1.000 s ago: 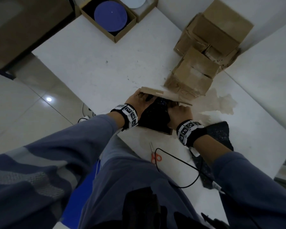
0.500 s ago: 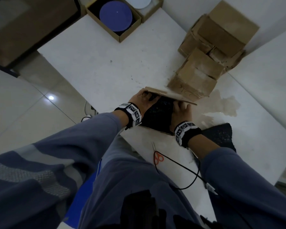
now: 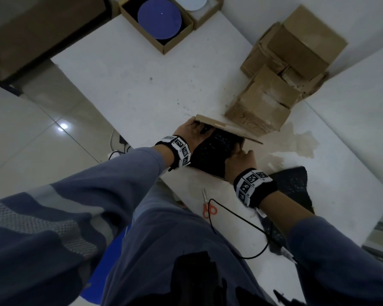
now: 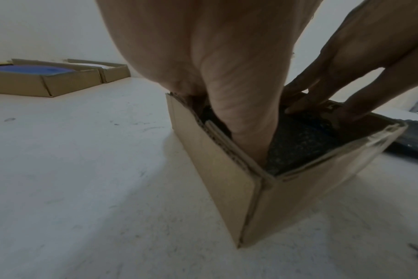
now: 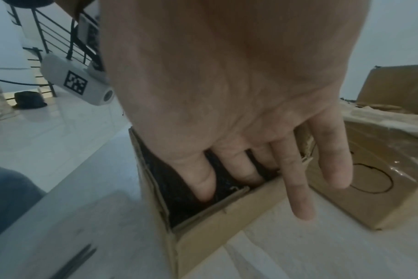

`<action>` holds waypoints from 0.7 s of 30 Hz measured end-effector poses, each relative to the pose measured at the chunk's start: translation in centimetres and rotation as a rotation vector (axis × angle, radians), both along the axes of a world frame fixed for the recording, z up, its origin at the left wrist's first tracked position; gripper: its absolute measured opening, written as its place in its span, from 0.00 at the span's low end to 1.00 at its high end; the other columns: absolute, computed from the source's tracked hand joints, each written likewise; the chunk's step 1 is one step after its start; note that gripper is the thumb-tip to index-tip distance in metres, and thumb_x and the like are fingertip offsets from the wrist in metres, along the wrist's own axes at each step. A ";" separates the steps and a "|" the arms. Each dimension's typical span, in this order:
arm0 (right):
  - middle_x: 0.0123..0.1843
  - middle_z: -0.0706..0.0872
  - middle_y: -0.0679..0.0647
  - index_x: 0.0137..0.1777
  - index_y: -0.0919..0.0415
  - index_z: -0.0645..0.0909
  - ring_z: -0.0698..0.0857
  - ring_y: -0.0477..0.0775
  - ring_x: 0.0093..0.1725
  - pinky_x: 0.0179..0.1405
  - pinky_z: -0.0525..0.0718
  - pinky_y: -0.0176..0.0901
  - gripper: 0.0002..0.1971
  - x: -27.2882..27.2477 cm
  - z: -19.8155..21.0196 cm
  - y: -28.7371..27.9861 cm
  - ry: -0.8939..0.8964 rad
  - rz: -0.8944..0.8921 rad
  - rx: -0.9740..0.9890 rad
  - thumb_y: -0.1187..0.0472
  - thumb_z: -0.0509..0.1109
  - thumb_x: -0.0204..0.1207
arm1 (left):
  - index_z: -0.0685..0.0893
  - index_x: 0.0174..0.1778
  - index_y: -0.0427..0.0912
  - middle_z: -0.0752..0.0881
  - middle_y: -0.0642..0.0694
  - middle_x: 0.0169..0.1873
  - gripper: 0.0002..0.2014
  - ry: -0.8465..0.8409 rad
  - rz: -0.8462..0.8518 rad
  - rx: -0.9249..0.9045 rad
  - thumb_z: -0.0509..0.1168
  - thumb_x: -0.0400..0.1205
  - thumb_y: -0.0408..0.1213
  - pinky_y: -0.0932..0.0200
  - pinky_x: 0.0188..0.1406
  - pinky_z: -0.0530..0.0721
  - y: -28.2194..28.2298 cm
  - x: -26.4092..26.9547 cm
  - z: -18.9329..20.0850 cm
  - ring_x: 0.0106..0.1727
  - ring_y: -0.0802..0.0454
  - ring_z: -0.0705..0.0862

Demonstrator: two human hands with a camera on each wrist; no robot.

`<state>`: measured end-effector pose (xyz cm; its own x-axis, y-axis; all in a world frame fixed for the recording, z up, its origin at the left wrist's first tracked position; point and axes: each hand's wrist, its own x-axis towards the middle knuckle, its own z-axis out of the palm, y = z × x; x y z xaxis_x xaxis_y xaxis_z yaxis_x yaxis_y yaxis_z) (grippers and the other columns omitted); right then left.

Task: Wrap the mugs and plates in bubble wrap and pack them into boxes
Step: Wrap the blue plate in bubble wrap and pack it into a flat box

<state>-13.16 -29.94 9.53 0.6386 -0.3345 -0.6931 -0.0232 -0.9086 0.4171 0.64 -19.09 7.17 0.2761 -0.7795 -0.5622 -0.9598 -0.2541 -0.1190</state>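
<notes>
A small open cardboard box (image 3: 228, 130) stands near the table's front edge, with a bundle in black bubble wrap (image 3: 212, 151) inside it. What the wrap covers is hidden. My left hand (image 3: 190, 133) is at the box's far left corner, and one straight finger (image 4: 241, 122) runs down between the wall and the wrap (image 4: 303, 143). My right hand (image 3: 239, 160) presses on the bundle from the right. Some of its fingers (image 5: 203, 181) are inside the box (image 5: 227, 222), and two hang outside the wall.
On the white table (image 3: 131, 85), two shallow open boxes hold a blue plate (image 3: 159, 18) and a white plate (image 3: 194, 3) at the far edge. Closed cardboard boxes (image 3: 285, 69) are stacked at the right. Orange-handled scissors (image 3: 209, 208), a black cable (image 3: 241, 221) and loose black bubble wrap (image 3: 294, 184) lie near me.
Both hands stay at the box on the black bundle. My right hand has shifted slightly toward me along the bundle's right side.
</notes>
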 end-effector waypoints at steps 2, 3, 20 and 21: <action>0.85 0.52 0.70 0.80 0.55 0.71 0.72 0.64 0.73 0.69 0.69 0.61 0.25 -0.4 -0.3 0.0 0.008 0.015 -0.015 0.51 0.55 0.84 | 0.37 0.86 0.46 0.49 0.34 0.85 0.43 0.010 0.009 0.004 0.59 0.83 0.46 0.45 0.84 0.39 0.0 0.0 0.1 0.86 0.38 0.49; 0.86 0.49 0.69 0.81 0.55 0.69 0.68 0.65 0.76 0.71 0.68 0.63 0.26 -0.6 -0.3 0.0 0.019 0.010 -0.016 0.50 0.54 0.85 | 0.37 0.86 0.46 0.49 0.34 0.85 0.43 0.021 0.015 -0.003 0.59 0.82 0.46 0.45 0.83 0.39 0.0 0.0 0.1 0.86 0.38 0.50; 0.69 0.72 0.62 0.61 0.63 0.81 0.81 0.65 0.57 0.44 0.74 0.51 0.18 0.9 0.2 -1.8 -0.275 -0.183 0.106 0.56 0.74 0.73 | 0.37 0.86 0.46 0.50 0.34 0.85 0.54 -0.008 0.036 -0.002 0.68 0.73 0.47 0.44 0.82 0.36 0.0 -0.1 -0.4 0.85 0.38 0.51; 0.72 0.70 0.63 0.63 0.62 0.80 0.79 0.65 0.60 0.49 0.76 0.52 0.21 1.0 0.0 -1.9 -0.277 -0.184 0.097 0.54 0.74 0.73 | 0.37 0.86 0.46 0.53 0.33 0.84 0.54 -0.018 0.030 -0.006 0.67 0.73 0.48 0.44 0.82 0.36 0.0 -0.1 -0.4 0.85 0.38 0.53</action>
